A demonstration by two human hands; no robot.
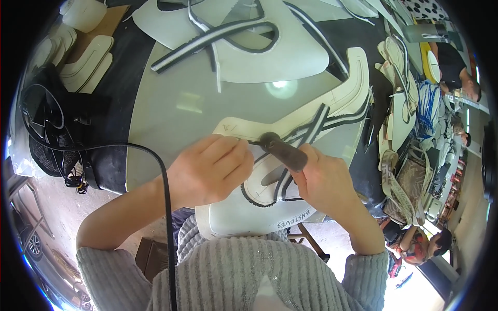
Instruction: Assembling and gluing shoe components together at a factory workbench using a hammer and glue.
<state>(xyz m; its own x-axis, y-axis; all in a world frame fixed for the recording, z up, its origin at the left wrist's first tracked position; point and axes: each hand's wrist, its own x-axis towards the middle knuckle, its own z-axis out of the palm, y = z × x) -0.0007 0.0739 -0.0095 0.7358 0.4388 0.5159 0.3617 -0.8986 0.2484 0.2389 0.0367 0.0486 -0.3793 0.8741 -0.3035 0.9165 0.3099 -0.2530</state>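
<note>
A white panel piece with a rounded cutout and black-edged trim lies in front of me, overhanging the table's near edge. Black-and-white striped strips cross over it. My right hand grips a short, thick, dark brown tool with a rounded end, like a hammer; its exact kind is unclear. The rounded end rests at or just above the trim beside my left fingertips. My left hand is closed, with fingers pressed together at the panel's upper edge; what they pinch is hidden. Beyond both hands lies a cream curved template.
Another white panel with striped strips lies at the far side of the grey work surface. Cream pieces are stacked at left, near a black cable. Strips and patterned straps crowd the right; other people sit beyond.
</note>
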